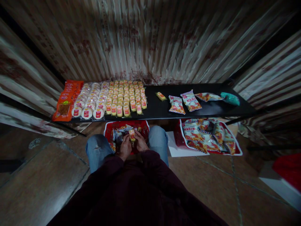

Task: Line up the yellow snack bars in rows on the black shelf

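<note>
Between my knees, my left hand (126,145) and my right hand (141,142) both grip a small yellow wrapped snack cake (132,135) with a red and white label. The hands are over a red plastic basket (147,128) that contains several snack packets (121,132). Just beyond the basket, rows of similar yellow wrapped cakes (119,98) lie on a low black shelf (152,108). A single yellow cake (161,96) rests apart, to the right of those rows.
White round wrapped cakes (90,102) and an orange packet (67,100) fill the shelf's left end. Toward the right lie two chip bags (184,103), a flat-lying bag (208,97) and a green packet (229,99). Another red basket (180,141) on the floor is full of chip bags.
</note>
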`<move>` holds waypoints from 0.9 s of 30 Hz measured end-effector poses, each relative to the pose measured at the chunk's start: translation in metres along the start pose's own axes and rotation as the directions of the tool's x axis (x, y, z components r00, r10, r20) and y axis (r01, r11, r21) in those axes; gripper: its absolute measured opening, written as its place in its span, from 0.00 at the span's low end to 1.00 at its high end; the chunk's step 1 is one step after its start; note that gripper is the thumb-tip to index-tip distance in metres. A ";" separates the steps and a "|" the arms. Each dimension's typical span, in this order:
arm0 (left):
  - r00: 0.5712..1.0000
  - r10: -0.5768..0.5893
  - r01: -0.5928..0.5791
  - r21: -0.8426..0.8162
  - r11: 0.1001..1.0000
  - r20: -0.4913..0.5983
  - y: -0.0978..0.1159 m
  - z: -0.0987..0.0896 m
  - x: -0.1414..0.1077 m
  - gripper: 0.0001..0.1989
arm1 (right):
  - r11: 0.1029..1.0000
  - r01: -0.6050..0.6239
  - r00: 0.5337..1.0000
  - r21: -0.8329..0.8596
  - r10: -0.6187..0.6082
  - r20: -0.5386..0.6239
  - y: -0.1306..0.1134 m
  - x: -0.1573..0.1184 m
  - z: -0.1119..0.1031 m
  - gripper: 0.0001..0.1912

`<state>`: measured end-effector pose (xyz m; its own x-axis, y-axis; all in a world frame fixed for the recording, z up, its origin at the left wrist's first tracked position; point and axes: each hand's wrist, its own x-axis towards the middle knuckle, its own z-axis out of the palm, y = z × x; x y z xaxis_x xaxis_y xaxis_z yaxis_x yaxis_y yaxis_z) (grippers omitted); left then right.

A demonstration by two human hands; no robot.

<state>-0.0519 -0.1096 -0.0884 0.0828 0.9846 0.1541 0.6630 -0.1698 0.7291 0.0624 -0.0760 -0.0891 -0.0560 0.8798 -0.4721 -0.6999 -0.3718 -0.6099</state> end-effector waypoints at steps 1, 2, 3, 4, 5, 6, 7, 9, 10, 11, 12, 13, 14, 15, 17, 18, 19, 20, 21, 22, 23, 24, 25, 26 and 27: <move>1.000 0.002 -0.002 0.001 1.000 -0.005 0.001 0.000 0.000 0.25 | 1.000 -0.004 1.000 -0.002 0.004 -0.003 -0.001 0.000 0.000 0.25; 1.000 0.003 -0.003 0.000 1.000 -0.011 0.001 0.000 0.001 0.26 | 1.000 -0.011 1.000 -0.003 0.011 -0.006 -0.001 0.000 0.001 0.25; 1.000 0.004 -0.004 -0.001 1.000 -0.019 0.002 0.000 0.001 0.26 | 1.000 -0.017 1.000 -0.004 0.017 -0.009 -0.001 -0.001 0.001 0.26; 1.000 0.004 -0.004 -0.003 1.000 -0.028 0.003 0.000 0.002 0.26 | 1.000 -0.019 1.000 -0.003 0.019 -0.012 -0.002 -0.001 0.002 0.26; 0.999 0.005 -0.005 -0.005 1.000 -0.035 0.005 0.000 0.002 0.26 | 1.000 -0.017 1.000 -0.003 0.017 -0.014 -0.002 -0.002 0.003 0.26; 0.999 0.006 -0.006 -0.008 1.000 -0.039 0.006 -0.001 0.003 0.26 | 1.000 -0.012 1.000 -0.004 0.012 -0.017 -0.003 -0.002 0.004 0.26; 0.999 0.006 -0.006 -0.010 1.000 -0.042 0.007 -0.001 0.003 0.25 | 1.000 -0.006 1.000 -0.006 0.006 -0.020 -0.004 -0.003 0.004 0.26; 0.999 0.008 -0.009 -0.017 1.000 -0.044 0.011 -0.002 0.004 0.25 | 1.000 0.005 1.000 -0.011 -0.005 -0.023 -0.005 -0.004 0.006 0.26; 0.999 0.010 -0.011 -0.022 1.000 -0.047 0.012 -0.002 0.005 0.25 | 1.000 0.009 1.000 -0.012 -0.010 -0.022 -0.007 -0.005 0.007 0.25; 0.999 0.011 -0.012 -0.026 1.000 -0.052 0.014 -0.002 0.006 0.25 | 1.000 0.014 1.000 -0.009 -0.014 -0.022 -0.008 -0.006 0.008 0.25; 0.998 0.012 -0.014 -0.029 0.999 -0.059 0.015 -0.002 0.007 0.25 | 1.000 0.021 1.000 -0.005 -0.021 -0.022 -0.009 -0.006 0.009 0.25; 0.998 0.014 -0.016 -0.032 0.999 -0.067 0.017 -0.002 0.009 0.25 | 1.000 0.027 0.999 -0.001 -0.027 -0.022 -0.011 -0.006 0.010 0.24; 0.997 0.016 -0.019 -0.033 0.999 -0.077 0.018 -0.002 0.010 0.25 | 0.999 0.033 0.999 0.002 -0.033 -0.022 -0.013 -0.006 0.011 0.24; 0.996 0.020 -0.023 -0.035 0.999 -0.087 0.019 -0.003 0.012 0.25 | 0.999 0.038 0.999 0.001 -0.038 -0.020 -0.014 -0.006 0.012 0.23; 0.994 0.028 -0.032 -0.038 0.999 -0.102 0.020 -0.003 0.016 0.25 | 0.999 0.048 0.999 -0.001 -0.048 -0.012 -0.017 -0.006 0.014 0.22; 0.994 0.032 -0.037 -0.038 0.999 -0.107 0.021 -0.004 0.019 0.26 | 0.998 0.058 0.998 -0.001 -0.058 -0.010 -0.018 -0.006 0.015 0.22; 0.993 0.036 -0.041 -0.039 0.998 -0.112 0.022 -0.005 0.021 0.26 | 0.998 0.069 0.998 -0.003 -0.069 -0.013 -0.019 -0.006 0.016 0.21; 0.993 0.040 -0.045 -0.039 0.998 -0.115 0.022 -0.006 0.023 0.27 | 0.997 0.081 0.997 -0.005 -0.081 -0.019 -0.020 -0.005 0.017 0.20; 0.992 0.044 -0.048 -0.038 0.998 -0.116 0.023 -0.007 0.025 0.27 | 0.996 0.088 0.996 -0.007 -0.089 -0.026 -0.021 -0.005 0.017 0.20; 0.992 0.049 -0.053 -0.035 0.998 -0.116 0.024 -0.008 0.027 0.27 | 0.996 0.093 0.995 -0.009 -0.093 -0.033 -0.022 -0.006 0.018 0.20; 0.992 0.056 -0.060 -0.032 0.998 -0.115 0.025 -0.008 0.028 0.28 | 0.995 0.095 0.995 -0.010 -0.095 -0.034 -0.023 -0.006 0.019 0.20; 0.991 0.064 -0.068 -0.029 0.997 -0.115 0.026 -0.009 0.030 0.28 | 0.995 0.096 0.995 -0.011 -0.096 -0.030 -0.024 -0.006 0.020 0.20; 0.991 0.072 -0.075 -0.027 0.997 -0.117 0.027 -0.009 0.031 0.28 | 0.995 0.096 0.995 -0.011 -0.096 -0.022 -0.026 -0.007 0.021 0.20; 0.989 0.079 -0.083 -0.026 0.996 -0.121 0.028 -0.009 0.032 0.28 | 0.995 0.096 0.995 -0.013 -0.096 -0.013 -0.028 -0.008 0.022 0.20; 0.988 0.085 -0.089 -0.028 0.996 -0.128 0.029 -0.009 0.033 0.28 | 0.995 0.094 0.996 -0.015 -0.094 -0.002 -0.029 -0.008 0.023 0.21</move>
<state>-0.0367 -0.0825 -0.0556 0.0428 0.9532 0.2994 0.6319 -0.2579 0.7309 0.0672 -0.0657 -0.0529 0.0117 0.9101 -0.4143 -0.6913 -0.2920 -0.6609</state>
